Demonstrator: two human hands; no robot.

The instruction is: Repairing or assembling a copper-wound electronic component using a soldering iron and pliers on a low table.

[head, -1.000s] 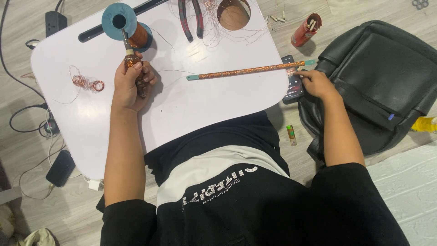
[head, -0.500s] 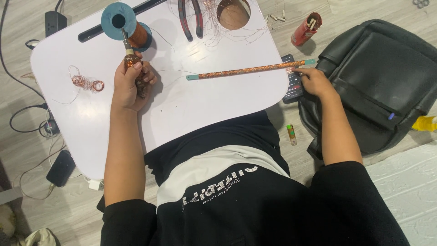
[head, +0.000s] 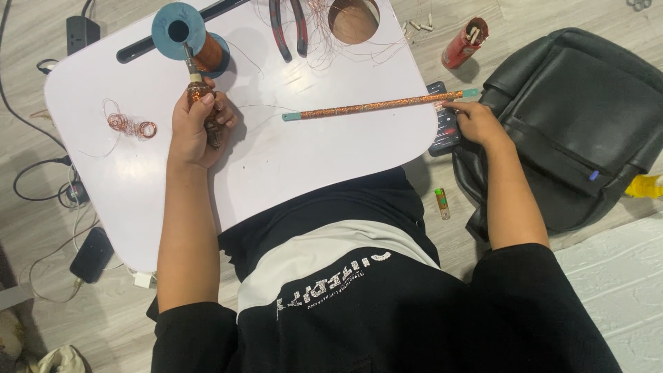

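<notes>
Little has moved since a second ago: both hands sit where they were, and the long rod has kept its slant across the table.

Left hand [head: 200, 124] is curled shut around a small copper-wound tool [head: 200, 97], whose metal tip points up toward the blue spool of copper wire [head: 190, 38] at the table's far edge. The tip lies just beside the spool; whether they touch, cannot tell.

Right hand [head: 476, 121] rests at the table's right edge, fingers bent, fingertips at the teal end of the long copper-wrapped rod [head: 380, 105]. Whether it truly pinches the rod or only touches it, cannot tell. The rod lies flat on the white table [head: 276, 173], its other teal end near the middle.

Further out: a loose coil of copper wire [head: 131, 126] left of the left hand; pliers [head: 286, 27] and a round hole [head: 353, 19] at the far edge; a red cylinder [head: 466, 41] on the floor; a dark keypad device [head: 445, 131] under the right hand; a black bag [head: 573, 124] to the right; a small lighter [head: 442, 204] on the floor.
</notes>
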